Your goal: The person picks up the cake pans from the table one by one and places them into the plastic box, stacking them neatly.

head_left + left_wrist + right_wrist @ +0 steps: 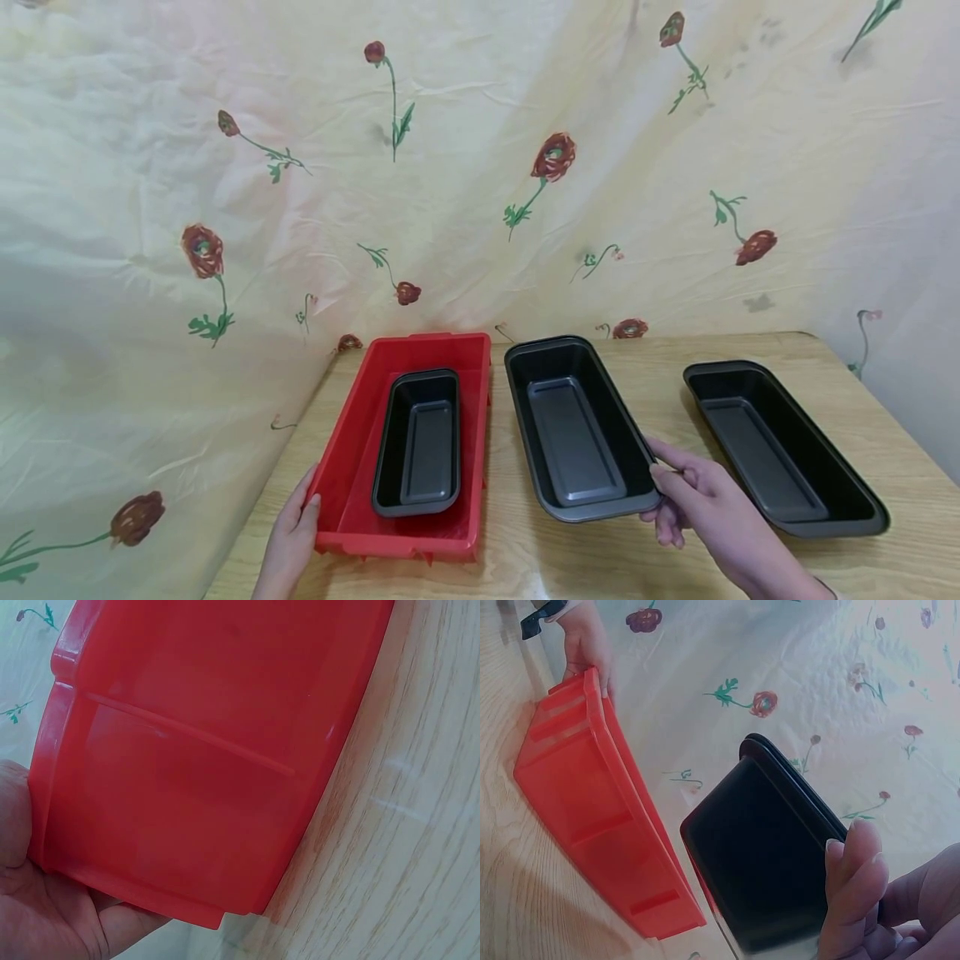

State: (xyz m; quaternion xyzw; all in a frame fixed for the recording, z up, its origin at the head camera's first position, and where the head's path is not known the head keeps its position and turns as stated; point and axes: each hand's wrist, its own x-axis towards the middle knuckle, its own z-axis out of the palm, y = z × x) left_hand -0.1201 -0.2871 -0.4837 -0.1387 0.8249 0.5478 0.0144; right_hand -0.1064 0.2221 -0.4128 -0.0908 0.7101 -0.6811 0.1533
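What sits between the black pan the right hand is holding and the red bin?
Nothing visible: only bare table separates the middle pan, gripped by the right hand, from the red bin. A smaller pan already lies inside the bin.

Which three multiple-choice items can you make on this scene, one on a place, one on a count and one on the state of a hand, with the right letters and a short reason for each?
1. Where is the smallest black pan?
A. inside the red bin
B. on the bare table
C. in the right hand

2. How many black pans are in view?
A. two
B. three
C. four

3. What is the right hand doing?
A. lying flat on the table
B. hanging free
C. gripping the near rim of the middle pan

Answers:
1 A: red walls surround that pan.
2 B: one is in the bin, the middle pan and the right pan are on the table.
3 C: its thumb lies over the rim, with fingers below it.
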